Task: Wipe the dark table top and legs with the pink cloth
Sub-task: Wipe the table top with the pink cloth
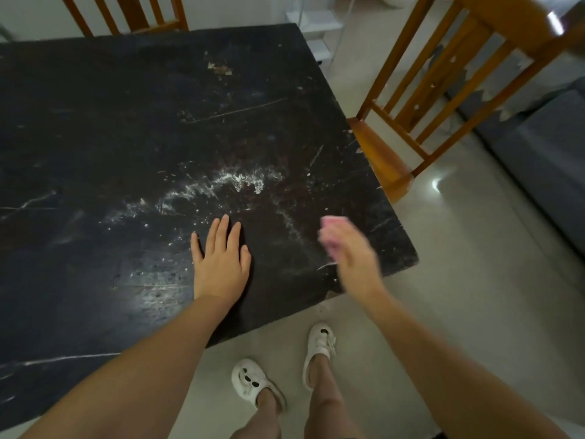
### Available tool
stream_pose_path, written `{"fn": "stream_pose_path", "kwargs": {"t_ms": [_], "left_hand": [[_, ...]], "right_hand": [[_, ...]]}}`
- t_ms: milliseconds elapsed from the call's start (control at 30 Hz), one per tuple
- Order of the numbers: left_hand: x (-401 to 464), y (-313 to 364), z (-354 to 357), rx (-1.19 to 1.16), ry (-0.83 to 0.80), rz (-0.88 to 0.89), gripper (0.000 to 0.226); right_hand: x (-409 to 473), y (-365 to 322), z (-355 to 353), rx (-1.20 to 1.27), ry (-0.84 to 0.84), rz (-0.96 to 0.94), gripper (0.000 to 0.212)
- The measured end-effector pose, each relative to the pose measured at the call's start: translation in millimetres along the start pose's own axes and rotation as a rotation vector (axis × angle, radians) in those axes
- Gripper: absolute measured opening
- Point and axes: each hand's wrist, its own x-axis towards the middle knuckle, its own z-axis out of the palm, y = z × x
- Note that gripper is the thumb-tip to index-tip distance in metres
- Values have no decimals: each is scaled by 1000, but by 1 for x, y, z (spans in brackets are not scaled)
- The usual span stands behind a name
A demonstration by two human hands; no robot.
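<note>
Left hand [221,259] lies flat, fingers straight, on the dark table top [133,128], apparently bracing. Right hand [351,251], blurred, grips the bunched pink cloth [332,229] near the right corner, probably to wipe the white smears [228,182].

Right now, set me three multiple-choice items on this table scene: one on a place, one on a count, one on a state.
1. Where does the left hand lie?
A. flat on the table
B. on a chair
C. on the floor

2. How many wooden chairs show?
A. none
B. two
C. five

3. What is the right hand doing?
A. hanging idle
B. pressing flat on the table
C. gripping the pink cloth

Answers:
1 A, its straight fingers rest on the dark top.
2 B, one chair stands behind the table, another chair at its right side.
3 C, pink cloth sticks out of the blurred hand.
</note>
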Motion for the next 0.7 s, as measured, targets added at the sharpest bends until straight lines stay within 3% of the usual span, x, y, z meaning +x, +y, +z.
{"fn": "stream_pose_path", "kwargs": {"t_ms": [67,133,200,367,467,567,633,700], "left_hand": [[0,0,-1,-13,2,5,50],[0,0,-2,-32,4,8,50],[-2,-2,-3,-78,1,19,49],[-21,-29,-11,-133,65,73,58],[-32,-57,-17,-81,137,-68,57],[-39,-71,-14,-83,126,-243,63],[-38,-71,-10,-38,101,-258,62],[-37,-69,-8,0,78,-253,60]], "right_hand": [[-6,31,-34,-94,187,226,26],[-19,51,-51,-154,266,403,28],[-30,33,-28,-180,174,296,30],[-36,-43,70,42,-90,-63,37],[13,-40,54,186,-28,-27,31],[92,-12,15,-18,49,47,23],[125,5,9,-109,14,101,21],[121,2,27,-180,-59,17,26]]}}
